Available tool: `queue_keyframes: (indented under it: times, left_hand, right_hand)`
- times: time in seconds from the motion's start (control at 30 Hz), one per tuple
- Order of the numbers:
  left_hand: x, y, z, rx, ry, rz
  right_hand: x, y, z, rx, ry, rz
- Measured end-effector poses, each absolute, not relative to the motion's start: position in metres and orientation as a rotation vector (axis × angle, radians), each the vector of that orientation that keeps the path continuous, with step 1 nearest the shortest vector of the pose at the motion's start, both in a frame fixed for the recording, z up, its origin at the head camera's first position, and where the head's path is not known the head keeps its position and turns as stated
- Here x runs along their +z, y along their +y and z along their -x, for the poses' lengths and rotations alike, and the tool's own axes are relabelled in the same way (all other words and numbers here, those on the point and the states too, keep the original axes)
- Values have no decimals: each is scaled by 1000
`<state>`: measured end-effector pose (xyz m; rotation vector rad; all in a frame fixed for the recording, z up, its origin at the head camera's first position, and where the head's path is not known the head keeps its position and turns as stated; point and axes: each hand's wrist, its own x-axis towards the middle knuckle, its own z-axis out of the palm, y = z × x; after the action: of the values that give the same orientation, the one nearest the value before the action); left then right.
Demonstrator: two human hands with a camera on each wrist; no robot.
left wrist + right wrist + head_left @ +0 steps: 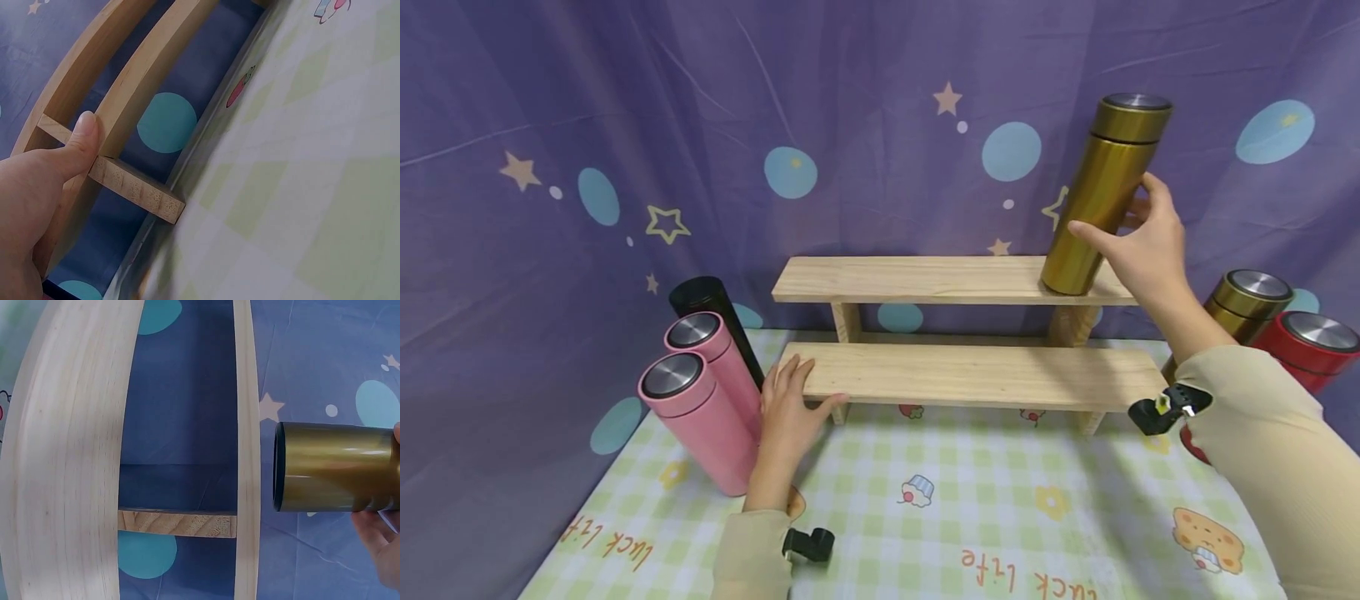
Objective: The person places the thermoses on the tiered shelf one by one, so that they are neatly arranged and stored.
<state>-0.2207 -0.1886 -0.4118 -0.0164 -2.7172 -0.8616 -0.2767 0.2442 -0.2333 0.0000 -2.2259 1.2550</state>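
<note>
My right hand (1150,242) grips a gold thermos bottle (1101,183) around its lower half, thumb in front. The bottle tilts slightly, its silver-topped lid up and to the right. Its base overlaps the right part of the upper shelf in the head view; in the right wrist view a gap shows between the gold bottle (337,467) and the upper board (248,450). My left hand (790,417) holds the left end of the lower board of the wooden shelf (970,372), fingers on top. Its thumb (84,134) presses the front edge; the fingers are hidden in the left wrist view.
Two pink thermos bottles (707,417) and a black one (730,321) stand left of the shelf, close beside my left hand. Another gold bottle (1236,312) and a red one (1303,354) stand at the right, partly behind my right sleeve. A checked cloth (880,525) covers the table.
</note>
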Motion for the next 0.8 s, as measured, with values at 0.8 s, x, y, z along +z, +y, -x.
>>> queue_keyframes:
  times: [0.8]
  left_hand:
    - [-410,-186,220,-850,-2739,9]
  right_hand:
    - [-235,230,302,1223,-2248,-22]
